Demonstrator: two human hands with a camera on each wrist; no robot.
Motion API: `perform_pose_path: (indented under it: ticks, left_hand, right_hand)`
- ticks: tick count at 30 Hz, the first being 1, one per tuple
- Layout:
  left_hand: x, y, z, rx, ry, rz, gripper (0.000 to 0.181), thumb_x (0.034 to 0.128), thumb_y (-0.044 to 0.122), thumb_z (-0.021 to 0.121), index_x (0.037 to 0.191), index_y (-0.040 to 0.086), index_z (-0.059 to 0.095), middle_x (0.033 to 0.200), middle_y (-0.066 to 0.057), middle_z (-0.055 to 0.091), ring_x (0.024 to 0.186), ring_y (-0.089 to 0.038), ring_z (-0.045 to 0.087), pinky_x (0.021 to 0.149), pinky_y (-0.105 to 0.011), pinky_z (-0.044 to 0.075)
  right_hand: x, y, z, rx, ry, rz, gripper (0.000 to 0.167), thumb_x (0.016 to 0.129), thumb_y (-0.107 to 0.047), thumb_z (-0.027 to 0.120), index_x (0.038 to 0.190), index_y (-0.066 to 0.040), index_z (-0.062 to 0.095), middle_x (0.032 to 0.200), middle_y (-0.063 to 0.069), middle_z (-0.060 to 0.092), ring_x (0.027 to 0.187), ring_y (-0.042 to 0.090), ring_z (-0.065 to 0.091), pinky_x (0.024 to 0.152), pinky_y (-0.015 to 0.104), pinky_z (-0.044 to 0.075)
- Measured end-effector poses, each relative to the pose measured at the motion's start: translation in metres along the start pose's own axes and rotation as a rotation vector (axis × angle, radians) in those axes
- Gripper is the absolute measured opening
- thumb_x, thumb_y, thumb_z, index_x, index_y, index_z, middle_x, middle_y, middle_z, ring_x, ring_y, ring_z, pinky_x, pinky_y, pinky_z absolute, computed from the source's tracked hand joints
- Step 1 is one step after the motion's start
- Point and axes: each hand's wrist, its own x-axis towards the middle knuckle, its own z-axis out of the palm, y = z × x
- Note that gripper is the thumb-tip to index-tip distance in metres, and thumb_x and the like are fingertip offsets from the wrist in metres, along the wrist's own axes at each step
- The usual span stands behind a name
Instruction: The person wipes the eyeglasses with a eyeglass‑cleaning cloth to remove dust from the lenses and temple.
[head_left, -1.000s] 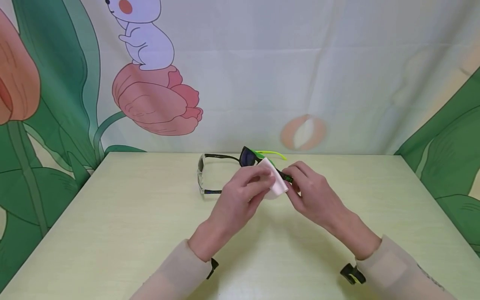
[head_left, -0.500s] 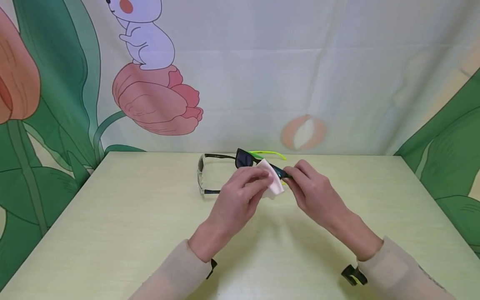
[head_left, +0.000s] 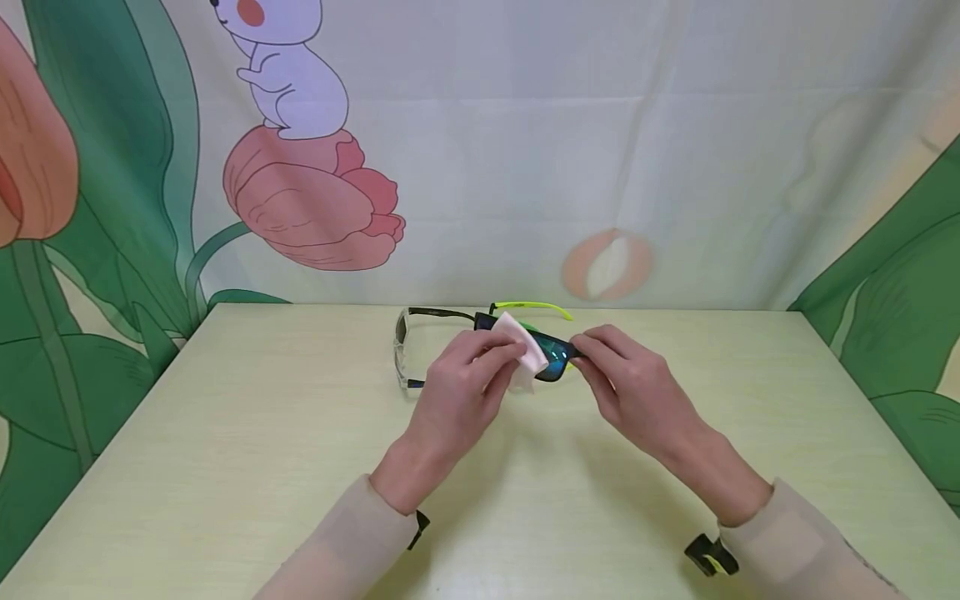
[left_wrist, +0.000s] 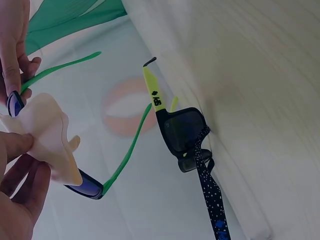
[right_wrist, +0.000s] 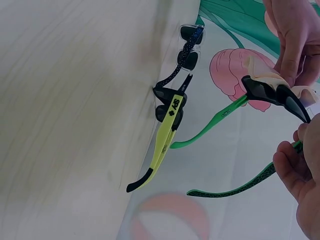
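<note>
My left hand (head_left: 453,396) pinches a pale pink cloth (head_left: 517,346) between thumb and fingers. The cloth is folded over the front of dark sunglasses with green arms (head_left: 555,357), covering much of the lenses. One blue-green lens shows to the right of the cloth. My right hand (head_left: 633,379) grips these sunglasses near the hinge at their right end, holding them above the table. In the right wrist view both green arms (right_wrist: 217,120) are unfolded, and the backs of the dark lenses (right_wrist: 262,90) show.
Clear-framed sunglasses (head_left: 400,350) with dark patterned arms lie on the table (head_left: 262,450), left of the hands. Sunglasses with yellow arms (right_wrist: 167,122) lie beside them, partly hidden behind the held pair in the head view. A printed curtain (head_left: 480,167) hangs behind the table's back edge.
The held sunglasses have tilted, so a blue-green lens now faces the head camera. My left hand and the cloth have shifted left along the lenses. My right hand stays nearly in place.
</note>
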Motion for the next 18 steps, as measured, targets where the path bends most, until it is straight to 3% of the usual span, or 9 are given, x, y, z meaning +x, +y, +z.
perform_pose_path:
  ticks: [9, 18]
  left_hand:
    - [0.002, 0.004, 0.005, -0.047, 0.042, 0.076, 0.020, 0.0862, -0.003, 0.081, 0.105, 0.000, 0.077, 0.108, -0.011, 0.067, 0.099, -0.026, 0.065, 0.087, -0.028, 0.058]
    - [0.003, 0.013, 0.009, -0.060, 0.029, 0.138, 0.019, 0.0875, -0.002, 0.080, 0.106, 0.000, 0.077, 0.110, -0.013, 0.066, 0.097, -0.026, 0.064, 0.088, -0.025, 0.056]
  right_hand:
    - [0.000, -0.001, 0.005, 0.009, 0.043, -0.043, 0.027, 0.083, 0.009, 0.080, 0.107, 0.004, 0.071, 0.103, 0.012, 0.066, 0.085, 0.023, 0.070, 0.074, 0.035, 0.062]
    - [0.000, -0.001, 0.005, 0.005, 0.028, -0.046, 0.029, 0.081, 0.013, 0.080, 0.107, 0.003, 0.071, 0.103, 0.011, 0.067, 0.087, 0.024, 0.070, 0.076, 0.035, 0.062]
